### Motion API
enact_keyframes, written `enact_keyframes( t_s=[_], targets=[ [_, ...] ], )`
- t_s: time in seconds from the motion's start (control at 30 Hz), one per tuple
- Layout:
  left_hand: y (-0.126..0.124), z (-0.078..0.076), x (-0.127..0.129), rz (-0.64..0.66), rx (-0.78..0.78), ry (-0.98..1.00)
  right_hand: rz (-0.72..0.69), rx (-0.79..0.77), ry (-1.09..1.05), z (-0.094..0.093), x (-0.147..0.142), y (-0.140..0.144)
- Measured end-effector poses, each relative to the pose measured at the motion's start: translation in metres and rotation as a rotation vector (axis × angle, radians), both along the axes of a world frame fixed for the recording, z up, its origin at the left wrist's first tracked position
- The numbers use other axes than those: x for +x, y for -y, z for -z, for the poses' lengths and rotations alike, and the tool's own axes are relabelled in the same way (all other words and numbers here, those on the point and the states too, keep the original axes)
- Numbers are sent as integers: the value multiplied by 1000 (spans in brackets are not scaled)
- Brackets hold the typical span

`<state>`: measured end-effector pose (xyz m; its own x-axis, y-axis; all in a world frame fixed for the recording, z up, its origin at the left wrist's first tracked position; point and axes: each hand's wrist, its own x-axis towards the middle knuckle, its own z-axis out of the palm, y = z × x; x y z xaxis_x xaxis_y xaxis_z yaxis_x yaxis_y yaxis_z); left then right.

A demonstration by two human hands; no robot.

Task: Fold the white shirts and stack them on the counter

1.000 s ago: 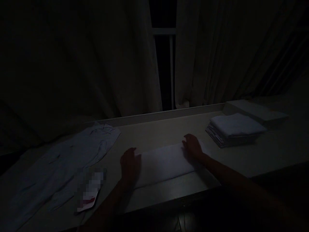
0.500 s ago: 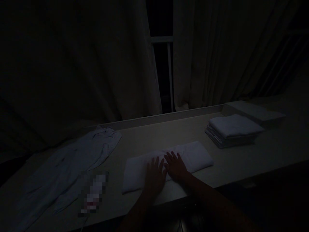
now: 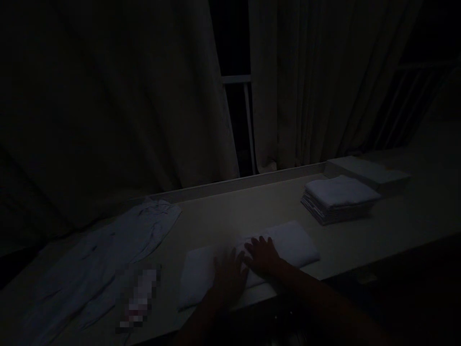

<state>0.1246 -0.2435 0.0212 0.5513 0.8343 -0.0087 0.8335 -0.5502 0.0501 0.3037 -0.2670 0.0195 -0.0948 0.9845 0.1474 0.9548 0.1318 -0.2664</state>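
Observation:
A white cloth point(image 3: 295, 242), folded into a long flat strip, lies on the pale table point(image 3: 223, 211) in front of me. My left hand point(image 3: 230, 276) rests on its middle-left part with the fingers spread, slightly blurred. Close beside it, my right hand point(image 3: 262, 254) presses flat on the middle of the cloth, fingers apart. Neither hand grips anything. The light is very dim, so what kind of cloth it is cannot be made out.
To the left lies a loose, crumpled white cloth point(image 3: 118, 240), with a pixelated object point(image 3: 142, 293) near it. A stack of folded white cloths point(image 3: 340, 194) stands at the right, before a pale box-like block point(image 3: 367, 168). Curtains point(image 3: 162, 96) hang behind the table.
The view has tilted up a little, so the table sits lower. Both hands stay on the folded cloth; the left one is slightly blurred now.

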Motion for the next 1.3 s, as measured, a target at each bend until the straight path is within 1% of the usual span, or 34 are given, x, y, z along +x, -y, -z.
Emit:
enact_keyframes(
  t_s=[0.07,0.13,0.2,0.27,0.37,0.43,0.5,0.63,0.8,0.87,0.93,1.03,1.1,1.13,1.2,1.3],
  targets=[
    [-11,-11,4,16,-13,-16,-22,8,9,-4,13,-9],
    [-23,-14,11,4,6,-5,-6,18,18,-3,25,-19],
    [-32,-9,17,-40,35,21,19,10,15,5,35,-26],
    [-38,3,20,-78,100,52,39,15,2,17,40,-29],
    [-42,20,21,-74,206,79,65,67,-4,29,40,-29],
    [-46,26,20,-59,225,71,74,82,-3,32,38,-29],
    [-50,28,20,-29,234,54,80,83,-6,31,37,-30],
    [-58,26,22,48,245,37,89,84,-15,28,39,-33],
    [-57,23,24,53,227,14,87,98,-22,22,45,-34],
    [-57,22,25,58,239,8,99,131,-17,16,41,-32],
    [-57,23,24,63,249,-3,106,176,-19,12,29,-25],
    [-58,26,21,117,254,-40,14,223,-49,10,4,-6],
    [-58,28,19,155,261,-51,-68,209,-71,12,-1,11],
    [-58,28,18,157,267,-45,-87,187,-77,13,4,19],
    [-56,27,19,124,270,-24,-70,123,-72,15,29,31],
    [-55,23,22,82,243,-10,34,17,-28,17,93,41]
  ],
)
